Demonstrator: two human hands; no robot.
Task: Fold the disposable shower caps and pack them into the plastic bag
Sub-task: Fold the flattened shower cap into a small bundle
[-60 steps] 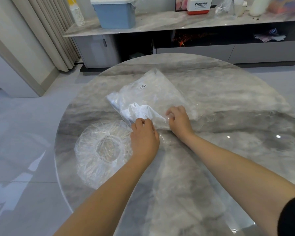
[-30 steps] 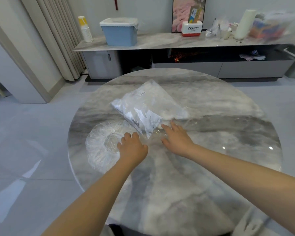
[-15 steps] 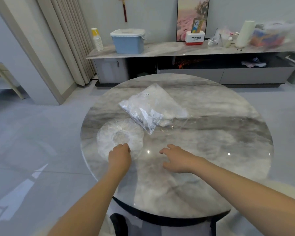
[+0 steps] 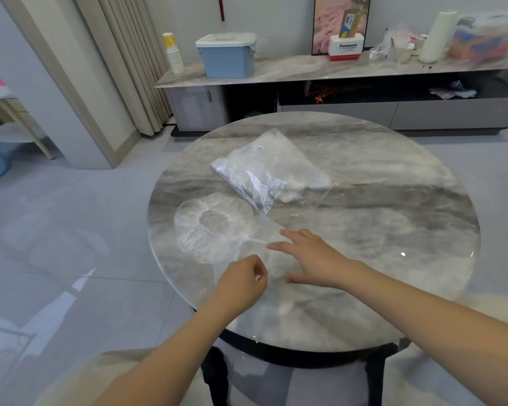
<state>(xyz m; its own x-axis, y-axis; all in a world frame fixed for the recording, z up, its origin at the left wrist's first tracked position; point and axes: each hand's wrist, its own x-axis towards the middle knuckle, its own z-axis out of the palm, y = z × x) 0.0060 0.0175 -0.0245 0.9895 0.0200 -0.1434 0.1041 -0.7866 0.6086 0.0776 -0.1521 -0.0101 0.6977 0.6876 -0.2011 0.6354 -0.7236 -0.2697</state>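
On the near-left part of the round grey marble table (image 4: 393, 218), a clear, crinkled disposable shower cap (image 4: 214, 230) is lying spread out flat, its gathered opening facing up. I am holding my left hand (image 4: 241, 284) at the cap's near edge with the fingers curled; thumb and fingertips seem to be pinching a thin bit of the clear film, though it is too sheer for me to be sure. My right hand (image 4: 311, 260) is hovering just to the right of the cap with its fingers (image 4: 288, 235) stretched out and released, grasping nothing, pointing toward the cap's right rim.

Beyond the cap, farther from me, the clear plastic bag (image 4: 270, 171) already holding white folded caps is lying slantwise, its long axis running from far-left to near-right, with a crumpled near corner just beside the cap's far edge.

I judge the cap to be the next one to fold: it is lying ahead and left of both hands, my left hand being nearer.
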